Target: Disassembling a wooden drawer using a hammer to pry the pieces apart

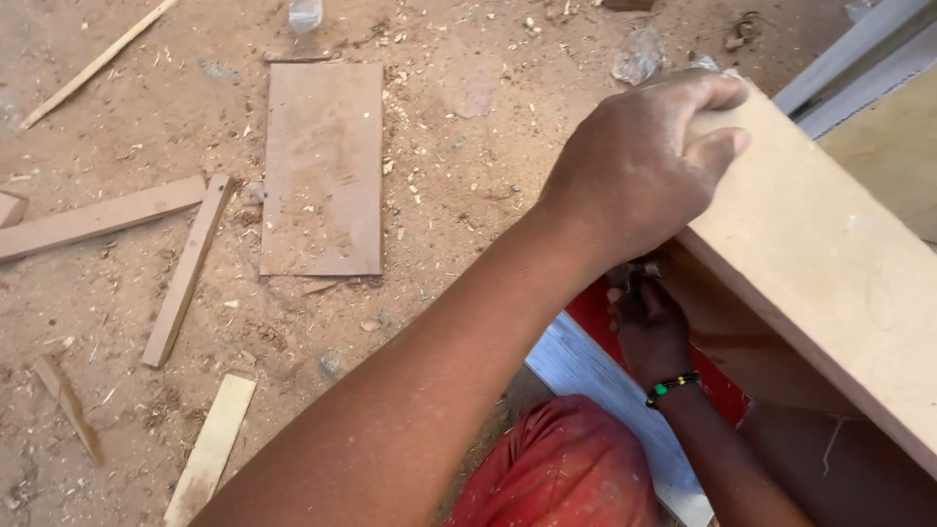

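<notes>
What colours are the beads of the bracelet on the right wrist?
The bracelet has black, green and yellow beads, seen in the head view.

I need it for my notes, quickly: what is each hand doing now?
Left hand: closed on the edge of the board.
Right hand: under the board, gripping something small; what it is cannot be told.

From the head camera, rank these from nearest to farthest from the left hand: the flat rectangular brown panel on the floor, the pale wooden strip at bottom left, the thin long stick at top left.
1. flat rectangular brown panel, left of the left hand
2. pale wooden strip, lower left
3. thin long stick, far upper left
</notes>
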